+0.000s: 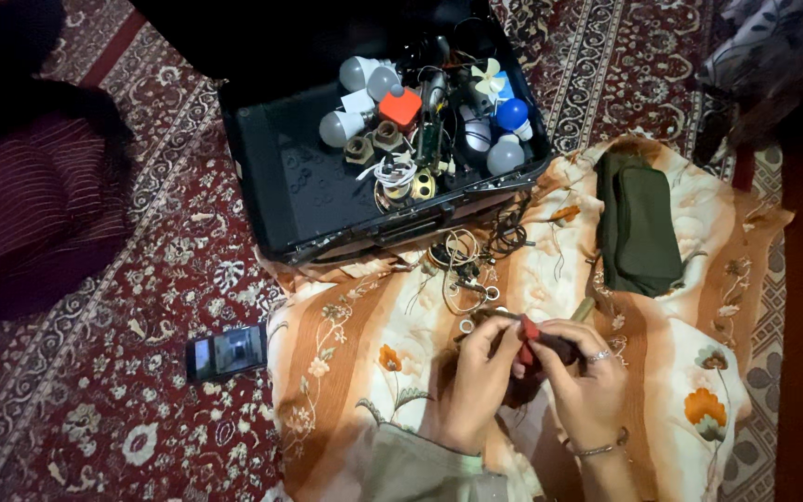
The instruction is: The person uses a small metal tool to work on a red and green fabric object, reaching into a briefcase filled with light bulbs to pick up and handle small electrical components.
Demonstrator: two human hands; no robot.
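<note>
hands at work over a floral cloth

from my remote seat, i see a dark striped cushion at far left on the red patterned carpet, then a small phone lying just beside the orange floral cloth. above it, an open black case holds bulbs, an orange block and wires. at centre, my left hand closes its fingers on a thin metal piece, touching the right hand, whose fingers are clenched around a red-handled tool. loose wires lie above them. a folded olive pouch rests at right.
</note>
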